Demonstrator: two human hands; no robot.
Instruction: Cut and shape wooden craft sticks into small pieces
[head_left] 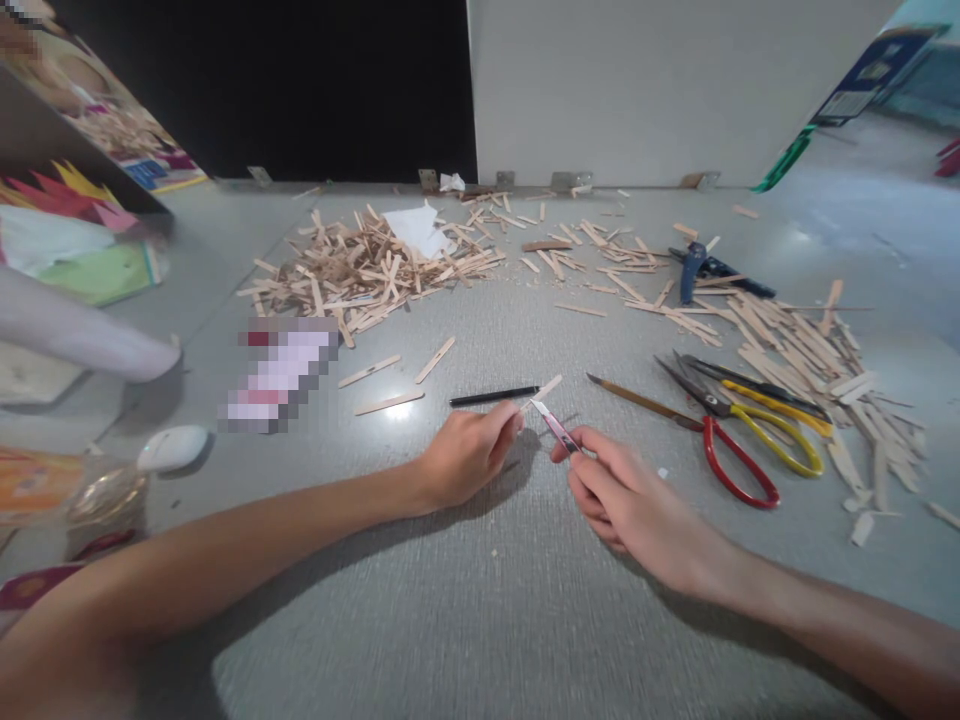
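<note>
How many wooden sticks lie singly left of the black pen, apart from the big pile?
3: the steep stick just beyond the left end of the black pen, the leftmost stick beside it, and the lowest stick below both. None seems hidden.

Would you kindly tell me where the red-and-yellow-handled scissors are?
In the head view, the scissors lie right of the right hand, left of the loose sticks.

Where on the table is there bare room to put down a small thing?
The table is barest nearest the person, between the left arm and right arm. A smaller bare patch lies between the black pen and the far stick pile. The right side is crowded with scissors and loose sticks.
</note>
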